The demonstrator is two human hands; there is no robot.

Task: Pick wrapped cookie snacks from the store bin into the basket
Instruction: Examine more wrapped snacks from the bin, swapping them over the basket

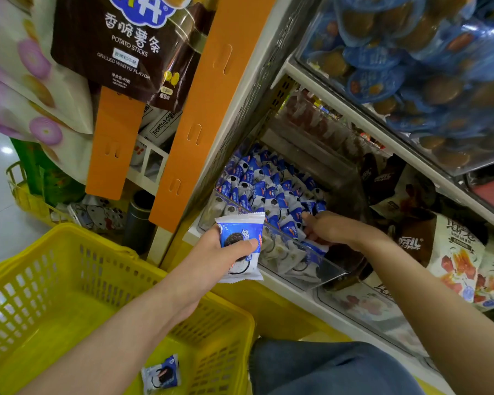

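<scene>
A clear plastic bin (311,262) on a low shelf holds several blue-and-white wrapped cookie snacks (268,183). My left hand (220,252) grips one wrapped cookie packet (241,246) in front of the bin, above the far right corner of the yellow basket (69,280). Inside the bin, my right hand (331,228) lies among the packets with curled fingers; whether it holds one is hidden. One cookie packet (161,374) lies on the basket floor.
Orange display strips (188,132) with hanging potato stick bags (120,47) stand left of the shelf. Brown and white snack bags (445,246) fill the bin to the right. Blue jelly cups (411,67) sit on the shelf above. My knee (325,369) is beside the basket.
</scene>
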